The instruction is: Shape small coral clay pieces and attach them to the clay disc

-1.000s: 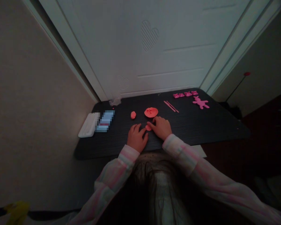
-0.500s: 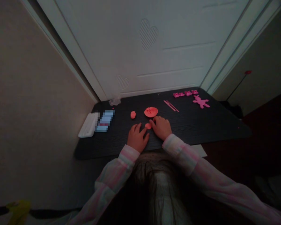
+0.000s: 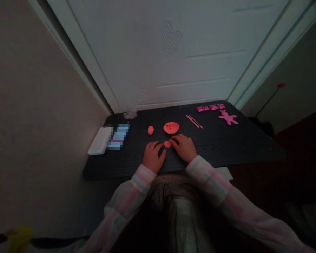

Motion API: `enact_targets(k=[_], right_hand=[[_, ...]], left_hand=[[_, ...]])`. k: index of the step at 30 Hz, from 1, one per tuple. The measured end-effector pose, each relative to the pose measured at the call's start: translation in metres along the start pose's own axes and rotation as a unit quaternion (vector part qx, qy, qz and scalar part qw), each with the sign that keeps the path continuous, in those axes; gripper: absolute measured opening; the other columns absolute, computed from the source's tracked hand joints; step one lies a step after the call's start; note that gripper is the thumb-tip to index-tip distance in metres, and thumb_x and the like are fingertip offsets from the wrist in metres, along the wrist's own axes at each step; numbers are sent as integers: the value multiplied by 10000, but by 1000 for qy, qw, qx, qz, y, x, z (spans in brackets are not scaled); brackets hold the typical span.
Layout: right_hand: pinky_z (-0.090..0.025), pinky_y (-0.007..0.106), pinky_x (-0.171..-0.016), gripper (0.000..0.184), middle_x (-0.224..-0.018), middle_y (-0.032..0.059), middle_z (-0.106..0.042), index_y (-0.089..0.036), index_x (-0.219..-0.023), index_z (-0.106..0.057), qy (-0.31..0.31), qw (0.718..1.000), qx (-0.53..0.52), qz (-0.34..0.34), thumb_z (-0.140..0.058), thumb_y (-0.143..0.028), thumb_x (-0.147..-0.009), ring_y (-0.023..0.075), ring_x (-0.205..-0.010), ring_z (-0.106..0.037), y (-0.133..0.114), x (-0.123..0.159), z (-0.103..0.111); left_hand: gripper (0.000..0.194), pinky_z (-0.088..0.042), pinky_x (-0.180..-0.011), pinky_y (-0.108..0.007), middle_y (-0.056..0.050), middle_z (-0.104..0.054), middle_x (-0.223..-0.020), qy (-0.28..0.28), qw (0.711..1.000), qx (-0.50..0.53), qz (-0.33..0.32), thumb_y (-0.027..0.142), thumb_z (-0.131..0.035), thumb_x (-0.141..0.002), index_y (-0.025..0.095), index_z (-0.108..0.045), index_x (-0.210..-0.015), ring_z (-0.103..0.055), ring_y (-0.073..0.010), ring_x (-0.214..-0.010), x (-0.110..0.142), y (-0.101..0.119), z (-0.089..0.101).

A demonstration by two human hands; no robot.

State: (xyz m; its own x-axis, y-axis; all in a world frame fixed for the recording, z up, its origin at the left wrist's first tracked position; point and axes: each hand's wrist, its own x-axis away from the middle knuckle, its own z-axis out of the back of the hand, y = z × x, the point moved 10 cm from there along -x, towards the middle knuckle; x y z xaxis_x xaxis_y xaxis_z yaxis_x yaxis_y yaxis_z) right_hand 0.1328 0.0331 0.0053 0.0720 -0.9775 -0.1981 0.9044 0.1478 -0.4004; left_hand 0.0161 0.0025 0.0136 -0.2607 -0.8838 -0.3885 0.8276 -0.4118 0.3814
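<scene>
A small, flat coral-pink clay disc (image 3: 168, 144) lies on the dark table between my hands. My left hand (image 3: 154, 157) rests to its left, open, fingers apart and the fingertips close to the disc's edge. On the other side my right hand (image 3: 184, 147) is open with bent fingers, its fingertips at the disc's right edge; whether they press on it is hard to see. Just beyond sits a coral clay piece like a shallow bowl with a ruffled middle (image 3: 171, 128). A rounded lump of the same clay (image 3: 150, 130) lies to its left.
Two thin pink modelling tools (image 3: 194, 121) lie right of the bowl-like piece. Farther right are a pink bear-shaped figure (image 3: 228, 117) and several pink bow-like pieces (image 3: 213, 107). A white tray (image 3: 100, 141), a blurred blue packet (image 3: 119, 137) and crumpled clear plastic (image 3: 131, 114) occupy the left side.
My right hand has shifted slightly right, and the gap between my hands is wider, leaving more of the disc visible. The view has tilted a little.
</scene>
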Motion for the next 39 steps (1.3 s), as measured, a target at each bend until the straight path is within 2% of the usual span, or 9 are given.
enact_targets(k=[6, 14, 17, 19, 22, 27, 33, 36, 39], right_hand=[[-322, 325, -736, 213, -921, 57, -617, -204, -829, -620, 4, 998, -59, 18, -482, -357, -774, 209, -882, -526, -3, 2, -3], [-403, 268, -626, 122, -700, 7, -627, -180, -736, -572, -4, 976, -219, -9, -507, -283, -746, 135, -648, -561, 2, -1, -1], [-439, 235, -614, 135, -722, 9, -617, -166, -762, -539, -5, 960, -281, -12, -496, -293, -757, 117, -658, -574, -5, 3, 5], [-456, 224, -622, 137, -740, 6, -610, -167, -780, -520, -7, 942, -336, -15, -504, -302, -757, 110, -674, -585, -11, 10, 14], [-463, 220, -633, 114, -741, -16, -598, -189, -772, -528, -2, 878, -479, -11, -569, -283, -724, 107, -687, -584, -23, 27, 41], [-457, 212, -647, 71, -757, -35, -605, -231, -785, -568, 22, 886, -462, 48, -569, -181, -735, 95, -700, -575, -44, 59, 92], [-462, 237, -701, 223, -877, 6, -607, -237, -907, -572, 7, 917, -364, 163, -492, -84, -765, 117, -822, -567, -64, 76, 109], [-472, 252, -704, 261, -902, 16, -606, -245, -946, -564, 11, 921, -325, 213, -523, -84, -745, 128, -835, -570, -71, 80, 112], [-483, 263, -680, 249, -881, 14, -617, -257, -941, -562, 21, 923, -317, 215, -542, -108, -741, 138, -818, -579, -70, 80, 114]], left_hand=[[251, -393, -889, -394, -103, -593, -1008, 4, 998, 54, 39, 252, -486, -753, 133, -612, -934, -477, -217, -995, -2, -9, 2], [304, -385, -883, -374, -96, -607, -999, -6, 974, 189, 125, 269, -513, -734, 132, -572, -998, -513, -196, -967, -3, -24, 1], [347, -430, -797, -333, -77, -629, -927, -30, 928, 322, 187, 295, -544, -709, 143, -559, -1021, -564, -169, -852, -2, -27, -6], [351, -460, -658, -269, -48, -640, -785, -59, 867, 439, 230, 303, -538, -715, 130, -556, -1021, -573, -120, -669, 1, -23, -9], [255, -398, -466, -181, 18, -581, -568, -58, 801, 537, 258, 298, -574, -691, 138, -614, -886, -489, -61, -475, 6, -9, 6], [134, -414, -448, -161, 9, -632, -632, -55, 773, 577, 256, 229, -635, -645, 157, -639, -758, -512, -50, -468, 14, 21, 44], [137, -413, -407, -143, 28, -649, -618, -77, 729, 619, 281, 197, -628, -661, 191, -623, -798, -541, -55, -443, 26, 34, 47], [194, -446, -441, -158, 41, -639, -584, -60, 736, 625, 252, 184, -625, -663, 213, -609, -854, -568, -72, -476, 27, 34, 52], [187, -452, -471, -148, 44, -644, -612, -30, 775, 603, 185, 147, -592, -690, 236, -615, -852, -579, -67, -515, 24, 38, 66]])
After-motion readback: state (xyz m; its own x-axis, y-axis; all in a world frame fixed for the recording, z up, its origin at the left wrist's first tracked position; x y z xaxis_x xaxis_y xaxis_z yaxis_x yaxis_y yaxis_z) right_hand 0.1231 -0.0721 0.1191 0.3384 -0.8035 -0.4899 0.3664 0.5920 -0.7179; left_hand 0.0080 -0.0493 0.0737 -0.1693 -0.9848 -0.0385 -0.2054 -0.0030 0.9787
